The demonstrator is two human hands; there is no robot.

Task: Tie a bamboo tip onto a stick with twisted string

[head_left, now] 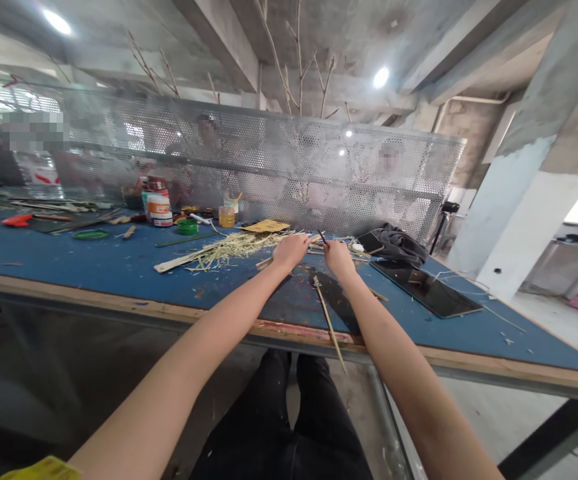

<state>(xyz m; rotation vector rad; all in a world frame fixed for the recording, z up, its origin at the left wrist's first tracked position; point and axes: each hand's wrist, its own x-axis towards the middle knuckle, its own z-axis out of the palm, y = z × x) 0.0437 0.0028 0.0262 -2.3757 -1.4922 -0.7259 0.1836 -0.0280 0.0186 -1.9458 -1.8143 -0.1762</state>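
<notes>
Both arms reach over the blue tabletop (123, 257). My left hand (291, 251) is closed, with a pale wooden or bamboo piece (315, 239) at its fingertips. My right hand (339, 259) is closed on a slim dark stick-like tool (322, 236), whose tip points up and left; its kind is too small to tell. The two hands are close together but apart. Left of my left hand lies a heap of pale bamboo shavings (236, 245). Below and between the hands, a thin bamboo stick (329, 323) juts over the front edge beside a dark strip (337, 300).
Paint jars (159, 210), a green lid (187, 227) and a yellow card (267, 227) stand or lie at the back. A red-handled tool (17, 219) is far left. To the right are a black glass-like panel (426, 288) and dark cloth (399, 244). A perforated metal screen (269, 160) rises behind.
</notes>
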